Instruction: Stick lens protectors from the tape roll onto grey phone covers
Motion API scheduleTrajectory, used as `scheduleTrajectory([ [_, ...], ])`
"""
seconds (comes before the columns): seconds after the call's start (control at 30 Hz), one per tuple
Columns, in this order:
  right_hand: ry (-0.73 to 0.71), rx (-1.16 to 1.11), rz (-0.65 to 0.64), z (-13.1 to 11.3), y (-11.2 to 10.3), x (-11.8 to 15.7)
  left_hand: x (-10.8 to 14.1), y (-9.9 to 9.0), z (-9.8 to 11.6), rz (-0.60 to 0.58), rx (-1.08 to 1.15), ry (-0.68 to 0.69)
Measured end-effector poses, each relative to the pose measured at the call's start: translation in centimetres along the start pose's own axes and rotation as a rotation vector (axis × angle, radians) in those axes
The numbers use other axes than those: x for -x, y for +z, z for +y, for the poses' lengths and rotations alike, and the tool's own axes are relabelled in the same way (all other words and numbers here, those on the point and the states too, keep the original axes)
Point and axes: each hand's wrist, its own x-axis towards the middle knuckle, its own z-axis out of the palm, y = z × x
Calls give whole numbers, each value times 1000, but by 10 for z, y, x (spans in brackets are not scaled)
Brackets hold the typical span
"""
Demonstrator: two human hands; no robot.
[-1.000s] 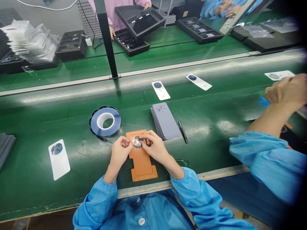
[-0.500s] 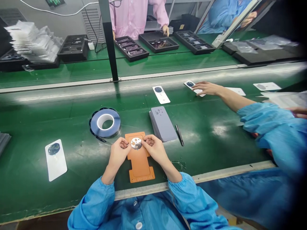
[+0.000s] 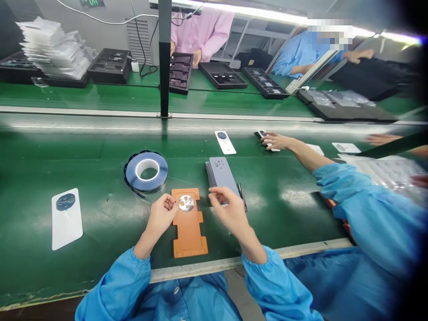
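We seem to be at the step of working on the disc (image 3: pixel 191 207), which lies near the far end of the orange plate (image 3: pixel 189 227). Our left hand (image 3: pixel 162 215) is pinched narrow just beside it, but we cannot tell if it holds anything. Our right hand (image 3: pixel 232 213) has finger and thumb a bit apart, near the grey stack (image 3: pixel 222 175). The next move probably calls for light, careful touch. The disc is shiny with round holes, the plate flat with notched sides, the stack smooth and dull
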Motion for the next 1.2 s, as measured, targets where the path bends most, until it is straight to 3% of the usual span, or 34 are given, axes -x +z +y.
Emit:
scheduleTrajectory([
  [0.07,-110,155,40,7,-26,-37,0,-2,-3,-24,-9,10],
  [0.13,-176,323,-6,19,-46,-79,0,-4,-5,-52,-17,17],
  [0.27,-57,480,-316,47,-61,-144,1,-6,-11,-84,19,38],
  [0.37,-22,410,-404,57,-63,-158,1,-7,-14,-98,64,38],
  [0.47,-56,290,-231,46,-73,-149,1,-7,-15,-100,88,27],
  [0.6,-22,-87,-80,1,-84,-108,3,-9,-11,-115,127,18],
  [0.7,-6,-250,-88,-35,-65,-62,4,-11,-9,-135,173,-1],
  [0.77,55,-327,-194,-47,-39,-34,5,-12,-8,-149,207,-11],
  [0.93,145,-462,-326,-34,16,1,5,-17,-8,-215,266,-37],
  [1.1,63,-373,-400,-15,22,4,5,-21,-4,-259,187,-9],
  [1.2,-68,-207,-409,-11,23,3,6,-20,-2,-261,98,-26],
])
